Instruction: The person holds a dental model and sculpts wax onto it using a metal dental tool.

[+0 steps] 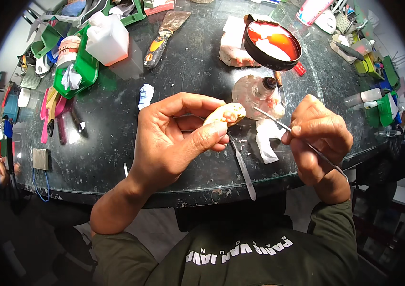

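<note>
My left hand [171, 131] pinches a small yellowish dental cast [226, 114] with a pink patch on top, raised above the bench. My right hand [319, 138] grips a slim metal dental carving tool [278, 123]. Its tip points at the cast from the right, with a gap between them. Below the cast, a flat metal knife handle [244, 169] lies on the dark bench, its upper end near my left fingertips. Crumpled white paper [266, 142] sits between my hands. Just beyond stands a squat glass burner [250, 95] with a dark cap.
A black pan [278, 61] of red, glossy contents rests at the back, against a whitish block [233, 45]. At the left are a scraper [157, 47], a white plastic jug [108, 40], a green bin [85, 71] and pink-handled tools [47, 109]. Bottles and containers [383, 107] line the right edge.
</note>
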Action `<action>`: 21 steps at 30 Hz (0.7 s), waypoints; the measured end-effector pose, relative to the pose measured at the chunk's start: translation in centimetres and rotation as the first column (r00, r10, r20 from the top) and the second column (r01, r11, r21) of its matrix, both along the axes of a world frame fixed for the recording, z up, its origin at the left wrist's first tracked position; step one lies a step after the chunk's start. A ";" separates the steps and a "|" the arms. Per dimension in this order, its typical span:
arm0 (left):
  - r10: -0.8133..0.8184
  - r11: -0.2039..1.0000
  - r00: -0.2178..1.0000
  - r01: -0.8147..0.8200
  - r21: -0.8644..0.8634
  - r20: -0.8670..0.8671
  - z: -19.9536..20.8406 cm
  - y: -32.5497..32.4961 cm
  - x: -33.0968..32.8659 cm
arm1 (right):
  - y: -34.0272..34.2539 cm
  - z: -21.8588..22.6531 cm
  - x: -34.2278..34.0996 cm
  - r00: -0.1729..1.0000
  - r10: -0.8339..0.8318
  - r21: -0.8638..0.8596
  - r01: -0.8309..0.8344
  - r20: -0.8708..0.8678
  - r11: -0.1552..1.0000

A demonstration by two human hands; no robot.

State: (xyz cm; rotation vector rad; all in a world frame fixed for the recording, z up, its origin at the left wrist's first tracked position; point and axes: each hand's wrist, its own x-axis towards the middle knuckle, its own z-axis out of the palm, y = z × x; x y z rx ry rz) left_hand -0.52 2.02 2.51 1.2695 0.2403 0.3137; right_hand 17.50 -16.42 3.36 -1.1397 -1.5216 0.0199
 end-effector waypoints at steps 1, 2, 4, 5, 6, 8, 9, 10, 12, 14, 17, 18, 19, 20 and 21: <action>0.001 1.000 1.000 -0.001 -0.001 -0.002 0.0 0.0 0.0 | 0.1 -0.1 -0.2 1.000 -0.001 -0.001 0.001 -0.019 1.000; 0.004 1.000 1.000 -0.004 0.015 0.013 0.0 0.0 -0.1 | 0.1 0.0 -0.3 1.000 0.000 -0.002 0.000 -0.021 1.000; 0.006 1.000 1.000 -0.007 0.029 0.028 -0.1 0.1 -0.1 | 0.2 0.1 -0.4 0.998 -0.002 -0.022 0.003 0.056 1.000; 0.000 0.999 1.000 -0.001 0.044 0.024 -0.2 0.2 -0.1 | 0.2 0.2 -0.6 0.999 -0.009 -0.030 0.010 0.044 0.999; -0.006 0.998 1.000 0.005 0.060 0.020 -0.2 0.2 -0.1 | 0.2 0.2 -0.6 0.999 -0.009 -0.032 0.010 0.043 0.999; -0.002 0.997 1.000 0.000 0.080 0.027 -0.4 0.2 -0.1 | 0.0 0.3 -0.7 0.996 -0.035 -0.055 0.040 0.088 0.998; 0.003 0.995 0.999 -0.007 0.102 0.035 -0.4 0.2 -0.1 | -0.1 0.3 -0.8 0.995 -0.036 -0.056 0.041 0.088 0.998; 0.002 0.995 0.999 -0.006 0.102 0.034 -0.4 0.1 -0.1 | -0.2 0.3 -1.0 0.995 -0.055 -0.063 0.060 0.081 0.996; 0.019 0.992 0.999 -0.023 0.125 0.031 -0.4 0.1 0.0 | -0.1 0.3 -1.2 0.994 -0.075 -0.069 0.080 0.075 0.994; 0.009 0.997 1.000 -0.010 0.082 0.020 -0.3 0.0 0.0 | 0.0 0.2 -1.2 0.991 -0.081 -0.053 0.087 0.103 0.995; -0.010 1.000 1.000 0.010 0.006 0.003 0.0 0.0 -0.1 | 0.1 0.4 -1.2 0.988 -0.076 -0.065 0.086 0.137 0.994; -0.018 0.999 1.000 0.018 -0.027 -0.004 0.1 0.0 -0.1 | 0.1 0.4 -1.2 0.988 -0.076 -0.065 0.086 0.136 0.994; -0.017 0.999 1.000 0.017 -0.027 -0.004 0.1 0.0 -0.1 | 0.1 0.4 -1.2 0.988 -0.074 -0.068 0.083 0.134 0.994; -0.020 1.000 1.000 0.020 -0.022 -0.005 0.1 0.0 -0.2 | 0.1 0.4 -1.2 0.989 -0.071 -0.070 0.081 0.131 0.994; -0.023 1.000 1.000 0.022 -0.017 -0.007 0.1 0.0 -0.2 | 0.1 0.4 -1.2 0.989 -0.070 -0.070 0.079 0.131 0.994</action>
